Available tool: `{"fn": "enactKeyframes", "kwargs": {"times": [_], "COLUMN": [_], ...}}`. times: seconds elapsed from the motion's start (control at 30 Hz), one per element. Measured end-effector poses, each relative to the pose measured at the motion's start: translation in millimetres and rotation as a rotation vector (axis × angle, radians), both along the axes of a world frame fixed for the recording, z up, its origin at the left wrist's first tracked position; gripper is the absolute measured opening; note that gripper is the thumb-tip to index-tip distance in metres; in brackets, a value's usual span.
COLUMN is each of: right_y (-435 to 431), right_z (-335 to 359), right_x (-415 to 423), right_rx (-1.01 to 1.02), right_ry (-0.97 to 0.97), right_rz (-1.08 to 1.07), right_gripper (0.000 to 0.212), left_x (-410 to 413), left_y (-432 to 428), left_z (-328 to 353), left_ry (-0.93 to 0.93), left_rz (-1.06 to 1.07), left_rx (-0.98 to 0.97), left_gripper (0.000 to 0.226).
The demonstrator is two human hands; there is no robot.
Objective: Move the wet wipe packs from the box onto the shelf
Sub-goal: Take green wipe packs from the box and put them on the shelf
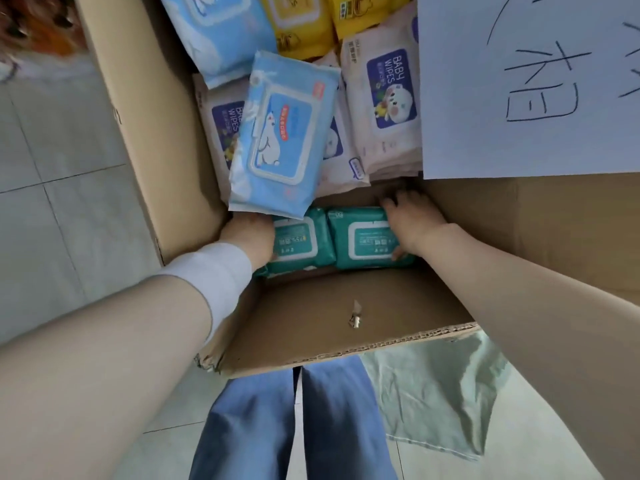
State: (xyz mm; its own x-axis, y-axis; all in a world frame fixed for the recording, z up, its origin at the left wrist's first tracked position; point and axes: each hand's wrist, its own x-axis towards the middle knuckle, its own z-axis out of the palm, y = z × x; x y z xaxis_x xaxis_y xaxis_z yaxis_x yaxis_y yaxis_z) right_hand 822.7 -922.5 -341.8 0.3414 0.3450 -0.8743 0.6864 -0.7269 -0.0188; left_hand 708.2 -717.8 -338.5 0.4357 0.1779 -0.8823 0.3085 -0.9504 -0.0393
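Inside corrugated box (346,327), left hand (250,234), right hand (412,220) clasp teal packs (367,241).

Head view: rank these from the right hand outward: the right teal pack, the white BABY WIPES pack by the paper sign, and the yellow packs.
1. The right teal pack: gripped by the right hand, near end.
2. The white BABY WIPES pack: just beyond the hand, right side.
3. The yellow packs: far end, top of view.

White sheet (519,81) with handwritten marks at top right; grey tiles (52,185) at left; green cloth (433,403) beside blue trousers (249,427).
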Motion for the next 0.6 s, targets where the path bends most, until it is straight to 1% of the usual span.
{"fn": "enactKeyframes", "kwargs": {"times": [0.07, 0.1, 0.13, 0.23, 0.37, 0.43, 0.5, 0.6], "right_y": [3.6, 5.0, 5.6, 5.9, 1.4, 0.0, 1.1, 4.7], "right_z": [2.7, 4.3, 5.9, 12.5, 22.8, 25.0, 25.8, 26.6], "right_x": [2.1, 3.0, 3.5, 2.8, 2.8, 2.7, 1.8, 4.0], "right_rx": [-0.027, -0.03, -0.031, -0.031, 0.003, 0.019, 0.012, -0.011], "right_ry": [-0.015, -0.021, -0.026, -0.034, -0.036, -0.022, 0.021, 0.101], "right_rz": [0.064, 0.068, 0.062, 0.073, 0.069, 0.024, -0.078, -0.192], "right_gripper": [0.093, 0.09, 0.088, 0.082, 0.074, 0.072, 0.071, 0.072], "left_x": [1.0, 1.0, 1.2, 1.2, 1.0, 2.6, 4.3, 3.9], "left_y": [-0.5, -1.1, -1.5, 0.0, 1.3, -0.5, -1.8, -2.6], "left_z": [0.2, 1.7, 4.1, 11.0, 13.9, 11.9, 6.7, -1.3], "left_ry": [-0.012, -0.02, -0.027, -0.02, -0.04, -0.031, -0.002, 0.006], "left_rz": [-0.028, -0.038, -0.055, -0.126, -0.107, -0.065, -0.011, 0.018], "left_rx": [0.045, 0.057, 0.064, 0.059, 0.028, -0.012, -0.058, -0.098], "left_gripper": [0.039, 0.038, 0.041, 0.059, 0.063, 0.064, 0.064, 0.075]}}
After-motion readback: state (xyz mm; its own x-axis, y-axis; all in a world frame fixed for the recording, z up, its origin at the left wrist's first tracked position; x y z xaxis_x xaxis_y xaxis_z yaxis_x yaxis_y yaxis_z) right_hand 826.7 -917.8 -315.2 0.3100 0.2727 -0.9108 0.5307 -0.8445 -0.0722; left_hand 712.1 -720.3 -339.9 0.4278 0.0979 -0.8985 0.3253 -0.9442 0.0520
